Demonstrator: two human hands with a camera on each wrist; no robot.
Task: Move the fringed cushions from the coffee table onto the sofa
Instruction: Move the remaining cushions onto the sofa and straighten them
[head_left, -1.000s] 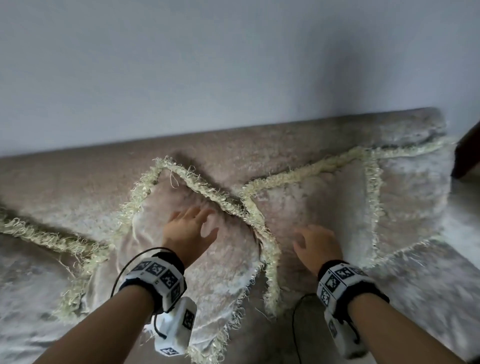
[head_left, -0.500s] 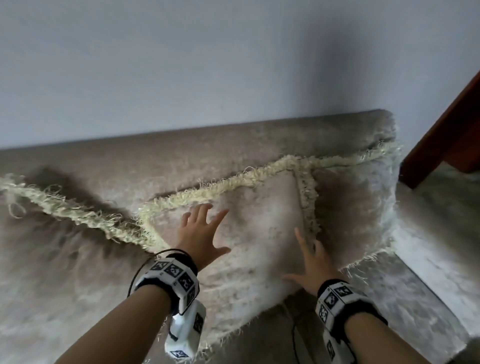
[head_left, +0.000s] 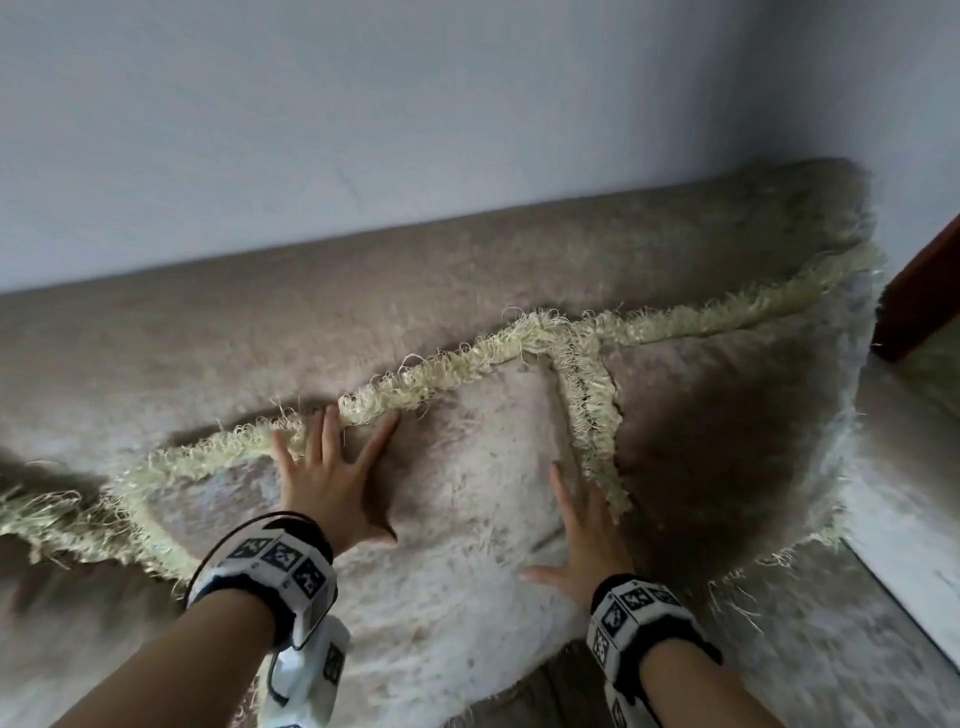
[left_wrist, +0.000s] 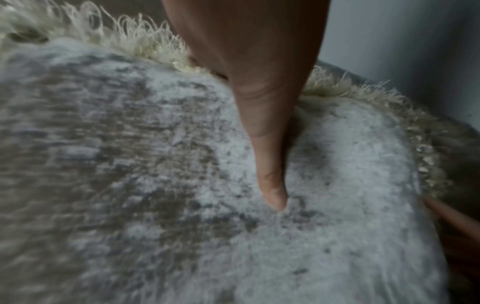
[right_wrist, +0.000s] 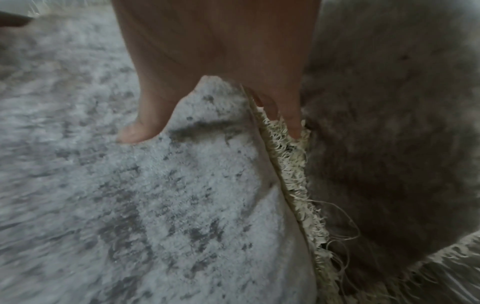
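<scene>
A pale plush fringed cushion (head_left: 467, 457) leans against the sofa backrest (head_left: 363, 291). My left hand (head_left: 332, 467) lies flat on its upper left part, fingers spread, with fingertips at the cream top fringe (head_left: 426, 384). My right hand (head_left: 576, 525) lies flat near its right fringe (head_left: 592, 415). A second, darker-shaded cushion (head_left: 727, 447) stands to the right, touching it. In the left wrist view my thumb (left_wrist: 270, 144) sinks into the cushion (left_wrist: 130, 164). In the right wrist view my fingers (right_wrist: 288, 115) reach the fringe (right_wrist: 293, 168) between both cushions.
Another cushion's fringe (head_left: 62, 514) shows at the far left. The sofa seat (head_left: 831, 665) runs along the lower right, and its arm (head_left: 914, 519) rises at the right edge. A dark wooden piece (head_left: 924, 291) stands beyond the sofa's end. A grey wall (head_left: 467, 104) is behind.
A second ago my left hand was on the left cushion; both hands now lie flat on the middle one. The left fingers have slid up to the top fringe, the right hand toward the right fringe.
</scene>
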